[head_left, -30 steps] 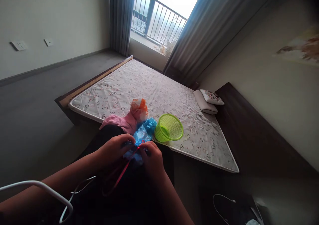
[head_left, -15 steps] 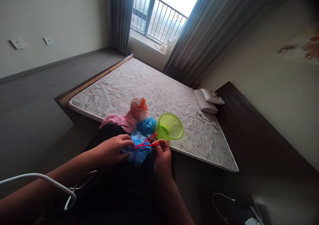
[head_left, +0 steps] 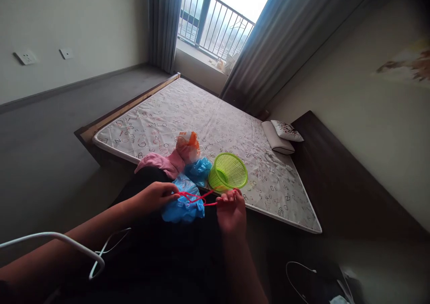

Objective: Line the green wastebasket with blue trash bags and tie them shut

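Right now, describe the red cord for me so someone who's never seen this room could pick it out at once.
Find the letter-printed mattress on the low bed frame. Near its front edge, a crumpled blue plastic bag sits between the person's left hand and right hand. The thin red cord stretches across the bag between those hands, the only red line there, passing just below the lime-green plastic basket.

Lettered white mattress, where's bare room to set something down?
The white lettered mattress has open fabric beyond the orange-and-white plastic bag, toward the window, and between the green plastic basket and the white pillow. Crowded at the near edge, where the pink cloth, blue plastic bag, red cord, left hand and right hand bunch.
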Demonstrator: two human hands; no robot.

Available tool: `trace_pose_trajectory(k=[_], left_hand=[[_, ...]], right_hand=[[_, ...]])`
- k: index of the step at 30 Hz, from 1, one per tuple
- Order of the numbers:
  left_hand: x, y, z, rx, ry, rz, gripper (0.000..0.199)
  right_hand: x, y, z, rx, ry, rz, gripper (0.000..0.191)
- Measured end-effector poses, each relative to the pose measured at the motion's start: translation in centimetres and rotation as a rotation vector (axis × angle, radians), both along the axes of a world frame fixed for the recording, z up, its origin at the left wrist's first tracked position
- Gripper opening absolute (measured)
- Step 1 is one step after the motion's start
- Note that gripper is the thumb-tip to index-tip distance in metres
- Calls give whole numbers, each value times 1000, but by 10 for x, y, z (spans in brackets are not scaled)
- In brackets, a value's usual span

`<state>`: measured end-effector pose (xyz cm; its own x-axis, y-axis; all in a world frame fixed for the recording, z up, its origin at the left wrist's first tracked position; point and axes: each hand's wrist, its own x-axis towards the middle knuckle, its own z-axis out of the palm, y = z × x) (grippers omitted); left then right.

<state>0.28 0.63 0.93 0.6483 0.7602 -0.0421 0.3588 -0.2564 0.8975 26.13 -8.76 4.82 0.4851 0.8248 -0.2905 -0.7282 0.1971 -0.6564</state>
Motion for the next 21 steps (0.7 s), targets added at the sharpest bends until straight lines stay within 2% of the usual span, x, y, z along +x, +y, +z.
trace_pose_trajectory(k=[5,8,10,12,15,16,18,19,21], left_hand=[[-20,13,1,-89,-178,152,42],[-26,18,3,-117,-299,287,41],[-28,19,6,-182,-419,336,40],[-28,17,12,-299,-585,299,38],[-27,11,25,-455,-777,156,34],[-27,9,31,-471,-794,107,33],[-26,4,42,-427,-775,53,30],[-26,2,48,-379,-754,59,28],[-25,0,55,-258,-716,167,24]], right_hand=[[22,-3,0,-6,-2,-64,31],[21,-2,-9,-87,-140,-46,42],[14,0,-19,-171,-301,-5,56],[3,2,-30,-219,-476,105,78],[-17,1,-44,-145,-635,455,107],[-24,1,-47,-101,-662,595,106],[-33,0,-52,-47,-712,802,82],[-35,0,-54,-51,-739,837,63],[-34,2,-55,-103,-782,753,36]])
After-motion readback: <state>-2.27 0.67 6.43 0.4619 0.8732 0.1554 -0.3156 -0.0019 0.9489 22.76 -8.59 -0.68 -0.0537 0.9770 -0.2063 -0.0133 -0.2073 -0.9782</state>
